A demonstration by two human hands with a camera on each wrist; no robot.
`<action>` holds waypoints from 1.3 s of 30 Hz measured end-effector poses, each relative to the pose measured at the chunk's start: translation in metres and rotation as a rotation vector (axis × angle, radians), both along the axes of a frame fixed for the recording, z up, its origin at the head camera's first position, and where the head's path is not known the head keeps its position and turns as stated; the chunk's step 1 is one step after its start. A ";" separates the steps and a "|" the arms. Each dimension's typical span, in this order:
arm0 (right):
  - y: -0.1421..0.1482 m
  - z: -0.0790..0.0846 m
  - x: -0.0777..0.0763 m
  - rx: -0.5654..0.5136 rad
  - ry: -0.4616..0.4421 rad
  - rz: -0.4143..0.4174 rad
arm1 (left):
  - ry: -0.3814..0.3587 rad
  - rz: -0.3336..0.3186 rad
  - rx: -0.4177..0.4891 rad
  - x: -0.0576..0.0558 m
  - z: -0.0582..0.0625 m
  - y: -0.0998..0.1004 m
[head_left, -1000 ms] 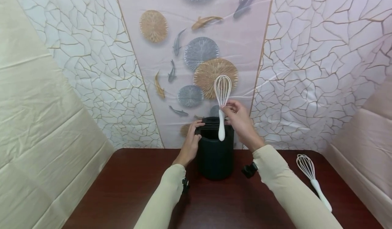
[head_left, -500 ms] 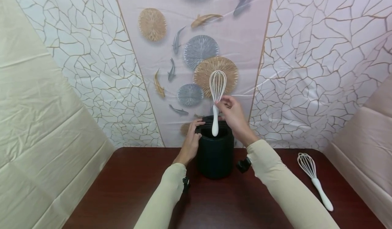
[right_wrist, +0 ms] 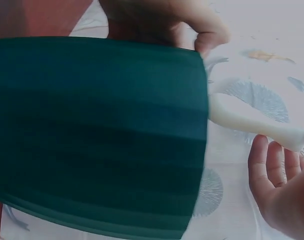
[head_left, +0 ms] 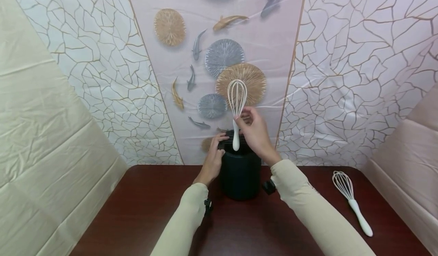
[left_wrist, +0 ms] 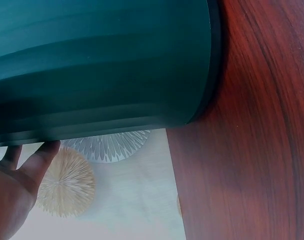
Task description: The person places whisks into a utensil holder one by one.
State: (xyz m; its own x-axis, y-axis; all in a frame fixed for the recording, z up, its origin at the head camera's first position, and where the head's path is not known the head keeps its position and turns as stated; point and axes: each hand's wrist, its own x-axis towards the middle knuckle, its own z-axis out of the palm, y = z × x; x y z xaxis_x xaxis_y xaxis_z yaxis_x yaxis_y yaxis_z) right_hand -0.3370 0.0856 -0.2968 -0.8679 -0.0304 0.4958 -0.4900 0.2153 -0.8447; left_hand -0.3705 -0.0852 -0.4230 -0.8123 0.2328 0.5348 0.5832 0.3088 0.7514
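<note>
A dark green utensil holder (head_left: 241, 176) with a black slotted section at its back stands upright on the table. My left hand (head_left: 213, 159) holds it by the upper left side, with the thumb at the rim in the right wrist view. With my right hand (head_left: 254, 130) I pinch a white whisk (head_left: 236, 136) where the handle meets the wires. Its wire loops point up, and the handle hangs down over the holder's opening in the head view. From the right wrist, the handle's end (right_wrist: 224, 110) appears beside the rim, partly hidden behind it.
A second white whisk (head_left: 352, 202) lies on the right of the dark red wooden table (head_left: 143, 210). Behind the table hangs a patterned cloth backdrop (head_left: 212, 77). Cream cloth (head_left: 44, 134) rises along the left side.
My right hand has carried the whisk leftward and slightly up, from the holder's right part to over its middle. The left hand stays on the holder.
</note>
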 end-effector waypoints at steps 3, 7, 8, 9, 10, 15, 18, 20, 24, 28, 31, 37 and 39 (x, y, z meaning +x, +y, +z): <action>0.000 -0.006 0.002 0.026 0.032 -0.006 | 0.004 0.001 0.000 0.001 0.000 0.001; 0.001 -0.014 0.003 0.023 0.062 0.004 | 0.004 -0.004 0.011 0.001 -0.001 0.002; 0.001 -0.015 0.002 0.024 0.065 0.004 | 0.003 -0.004 0.014 0.001 -0.001 0.003; 0.001 -0.016 0.002 0.029 0.069 0.003 | 0.004 -0.004 0.016 0.000 0.000 0.003; 0.001 -0.017 0.002 0.035 0.072 0.003 | 0.004 -0.003 0.016 0.000 0.000 0.003; 0.002 -0.020 0.001 0.119 0.068 -0.005 | 0.008 0.000 0.011 0.000 0.001 0.004; 0.002 -0.023 0.001 0.174 0.040 -0.005 | 0.006 0.003 0.007 0.001 0.001 0.004; 0.003 -0.024 0.001 0.202 0.012 -0.004 | 0.009 0.004 0.007 0.001 0.002 0.004; 0.003 -0.027 0.001 0.226 -0.038 0.013 | 0.020 0.004 0.015 0.003 0.003 0.005; 0.003 -0.029 0.001 0.231 -0.050 0.036 | 0.025 -0.002 0.027 0.003 0.002 0.005; 0.003 -0.029 0.002 0.251 -0.047 0.047 | 0.016 -0.005 0.031 0.002 0.000 0.004; 0.002 -0.032 0.006 0.330 -0.092 0.060 | 0.007 0.006 0.016 0.002 0.000 0.002; 0.002 -0.034 0.007 0.352 -0.092 0.055 | 0.012 0.009 0.015 0.001 -0.001 0.002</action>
State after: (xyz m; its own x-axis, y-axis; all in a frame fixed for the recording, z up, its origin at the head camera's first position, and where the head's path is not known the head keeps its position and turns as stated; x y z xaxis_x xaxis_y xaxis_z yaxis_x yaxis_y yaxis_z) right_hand -0.3296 0.0871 -0.3307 -0.9006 -0.2330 0.3668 -0.4346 0.4761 -0.7645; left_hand -0.3695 -0.0833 -0.4237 -0.8078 0.2173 0.5479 0.5894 0.3033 0.7487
